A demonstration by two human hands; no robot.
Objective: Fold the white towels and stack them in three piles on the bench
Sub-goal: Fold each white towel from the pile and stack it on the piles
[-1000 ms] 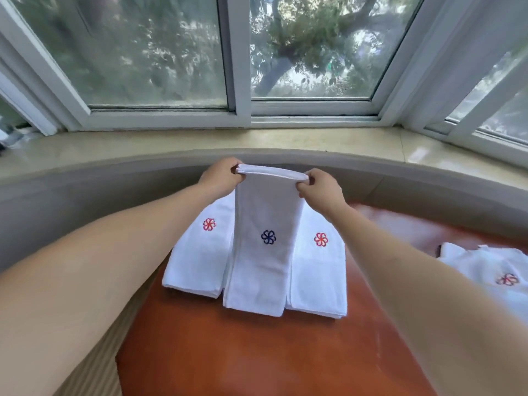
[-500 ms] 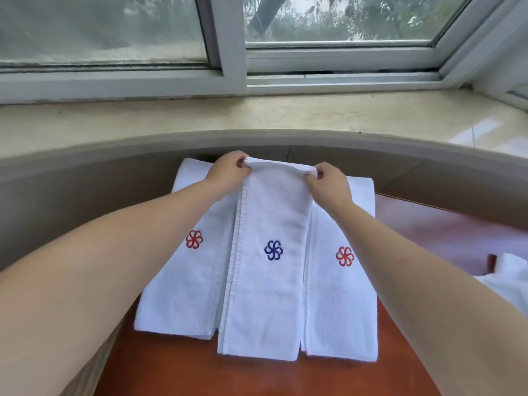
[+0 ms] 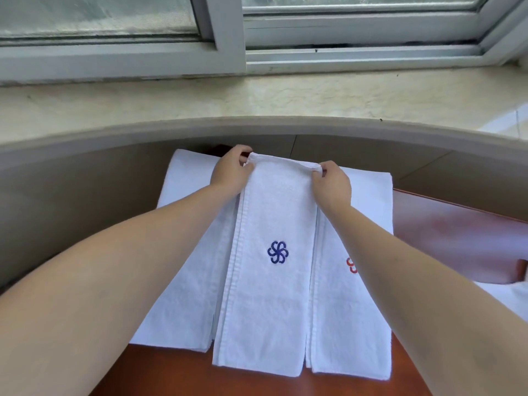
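A folded white towel with a blue flower emblem [image 3: 268, 295] lies lengthwise in the middle of the brown bench [image 3: 463, 241]. My left hand [image 3: 233, 172] pinches its far left corner and my right hand [image 3: 331, 182] pinches its far right corner. It overlaps two folded white towel piles: the left pile [image 3: 183, 304], whose emblem my left arm hides, and the right pile [image 3: 354, 324], whose red emblem is half covered by my right arm.
A grey curved ledge [image 3: 257, 127] and a cream window sill [image 3: 285, 101] run behind the bench, under a white window frame [image 3: 228, 38]. More white cloth [image 3: 508, 295] lies at the right edge of the bench.
The blue-emblem towel has come down from hanging upright to lying along the bench between the two piles. My hands moved forward and lower; my view tipped downward and closer.
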